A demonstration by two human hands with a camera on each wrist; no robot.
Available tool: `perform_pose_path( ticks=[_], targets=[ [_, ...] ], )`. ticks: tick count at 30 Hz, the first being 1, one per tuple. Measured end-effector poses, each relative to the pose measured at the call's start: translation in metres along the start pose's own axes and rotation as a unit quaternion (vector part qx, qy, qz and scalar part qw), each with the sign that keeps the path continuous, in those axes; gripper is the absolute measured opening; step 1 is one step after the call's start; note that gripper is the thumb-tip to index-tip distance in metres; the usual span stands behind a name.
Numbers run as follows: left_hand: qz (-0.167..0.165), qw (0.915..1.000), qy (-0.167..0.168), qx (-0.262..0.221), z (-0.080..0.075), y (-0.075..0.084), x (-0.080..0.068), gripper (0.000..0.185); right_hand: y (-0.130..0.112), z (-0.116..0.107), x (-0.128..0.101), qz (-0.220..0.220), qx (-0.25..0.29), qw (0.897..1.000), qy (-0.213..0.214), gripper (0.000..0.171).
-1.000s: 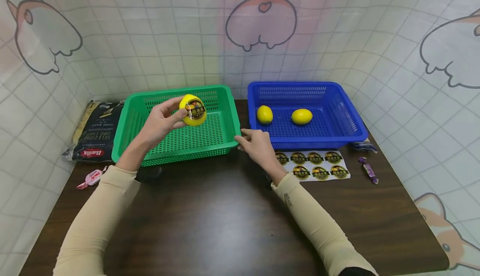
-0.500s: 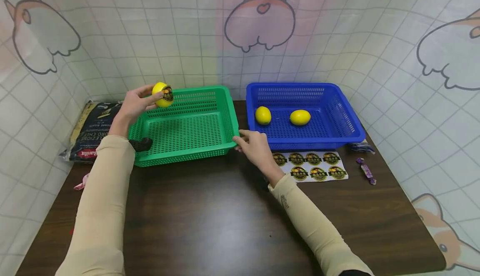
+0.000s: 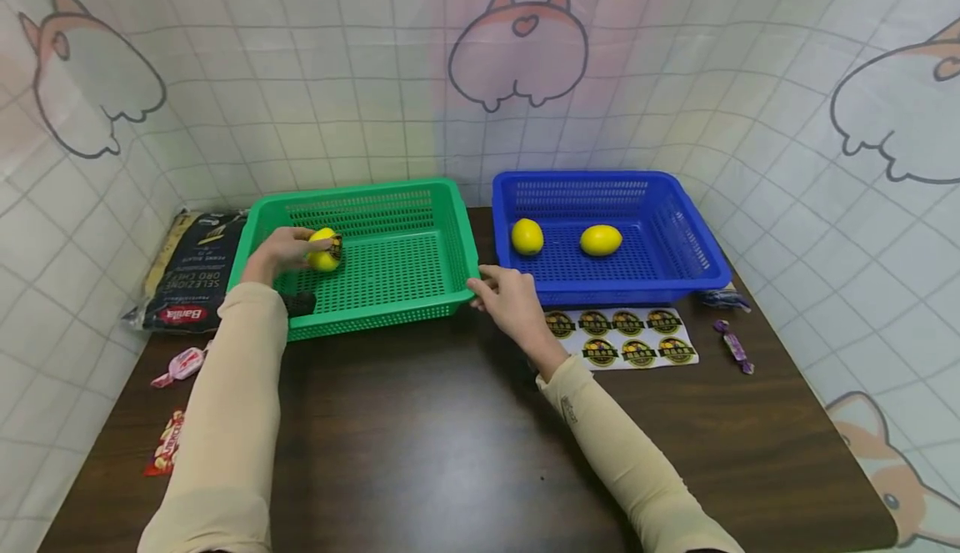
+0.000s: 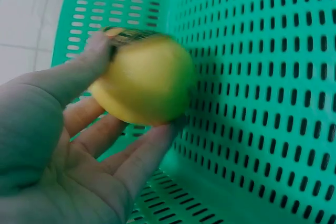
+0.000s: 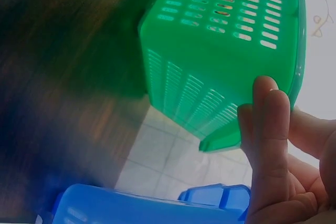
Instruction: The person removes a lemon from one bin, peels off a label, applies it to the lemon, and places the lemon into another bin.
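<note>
My left hand (image 3: 283, 248) is down inside the green basket (image 3: 390, 307), near its left end, with thumb and fingers round a yellow lemon (image 4: 147, 77). A dark round sticker (image 3: 335, 245) shows on the lemon beside the thumb. In the left wrist view the lemon is close over the perforated basket floor. At the basket's front right corner my right hand (image 3: 512, 299) pinches the rim, thumb on one side and fingertips (image 5: 265, 85) against the outer wall. Two more lemons, one at the left (image 3: 527, 237) and one in the middle (image 3: 601, 240), lie in the blue basket (image 3: 615, 293).
A sheet of round stickers (image 3: 622, 339) lies before the blue basket. A purple wrapped candy (image 3: 734, 347) is at the right. On the left are a black pasta bag (image 3: 197, 273), a pink candy (image 3: 182, 365) and a red packet (image 3: 167, 444). A patterned cloth stands behind.
My left hand has carried the stickered lemon left, then lowered it into the green basket. My right hand has kept its grip on the basket corner.
</note>
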State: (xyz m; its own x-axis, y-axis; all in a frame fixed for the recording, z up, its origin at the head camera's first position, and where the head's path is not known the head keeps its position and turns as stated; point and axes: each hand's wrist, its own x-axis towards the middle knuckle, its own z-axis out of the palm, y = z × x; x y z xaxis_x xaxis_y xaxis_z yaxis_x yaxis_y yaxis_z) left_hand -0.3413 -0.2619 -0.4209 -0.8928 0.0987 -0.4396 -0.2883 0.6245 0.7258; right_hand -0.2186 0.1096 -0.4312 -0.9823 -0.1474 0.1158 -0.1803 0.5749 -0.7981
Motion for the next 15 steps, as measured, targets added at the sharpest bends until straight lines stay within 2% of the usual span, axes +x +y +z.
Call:
perform_pose_path(
  ticks=[4,11,15],
  targets=[
    [-0.011,0.9996,-0.009,0.024,-0.0003,-0.0025,-0.0028,0.076,-0.0005,0.0019,-0.0012,-0.003,0.006,1.0,-0.001,0.044],
    [-0.03,0.9986,0.015,0.04,0.0012,-0.0026,0.0021,0.078,0.0001,0.003,-0.0039,0.003,0.027,0.999,0.021,0.044],
    [-0.026,0.9974,0.009,0.066,0.0002,-0.0002,0.0023,0.079,0.0014,0.0049,-0.0053,0.002,0.027,0.999,0.024,0.044]
  ],
)
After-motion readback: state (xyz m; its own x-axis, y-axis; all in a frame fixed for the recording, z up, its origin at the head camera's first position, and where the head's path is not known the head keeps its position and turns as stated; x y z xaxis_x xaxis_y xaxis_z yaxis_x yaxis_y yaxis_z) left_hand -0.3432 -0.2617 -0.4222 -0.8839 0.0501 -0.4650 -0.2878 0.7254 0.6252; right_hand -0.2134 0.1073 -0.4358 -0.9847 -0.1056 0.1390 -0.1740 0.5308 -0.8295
